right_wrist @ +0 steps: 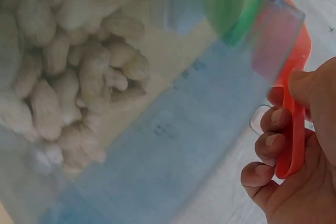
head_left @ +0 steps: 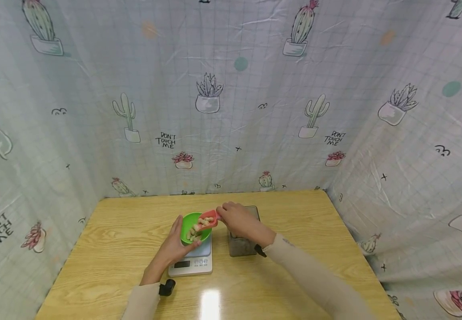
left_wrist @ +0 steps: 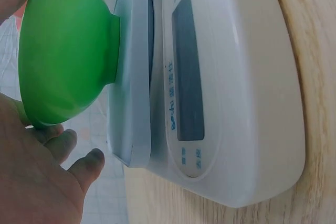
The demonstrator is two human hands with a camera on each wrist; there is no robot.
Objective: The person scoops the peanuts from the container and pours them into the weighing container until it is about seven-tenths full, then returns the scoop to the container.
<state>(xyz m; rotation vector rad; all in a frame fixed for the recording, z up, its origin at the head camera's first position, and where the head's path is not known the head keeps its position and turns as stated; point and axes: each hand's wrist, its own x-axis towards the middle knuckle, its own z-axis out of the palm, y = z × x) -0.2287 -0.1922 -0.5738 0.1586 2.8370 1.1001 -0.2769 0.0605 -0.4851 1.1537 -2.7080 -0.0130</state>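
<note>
A green bowl (head_left: 189, 219) with peanuts in it sits on the platform of a white kitchen scale (head_left: 193, 269). My left hand (head_left: 173, 245) holds the bowl from its left side, thumb and fingers spread round the wall; the left wrist view shows the bowl's foot (left_wrist: 114, 51) at the platform. In my right hand (head_left: 239, 220) is the handle of a red-orange scoop (right_wrist: 295, 129), fingers curled round it. Peanuts (head_left: 206, 221) lie in the scoop, whose front end is tilted down over the right side of the bowl.
Just right of the scale stands a clear plastic container (head_left: 242, 249), partly under my right forearm. Peanuts (right_wrist: 94, 72) show through its wall in the right wrist view. A wooden table (head_left: 127, 240) holds everything, with a cactus-print curtain (head_left: 231, 133) behind and at both sides.
</note>
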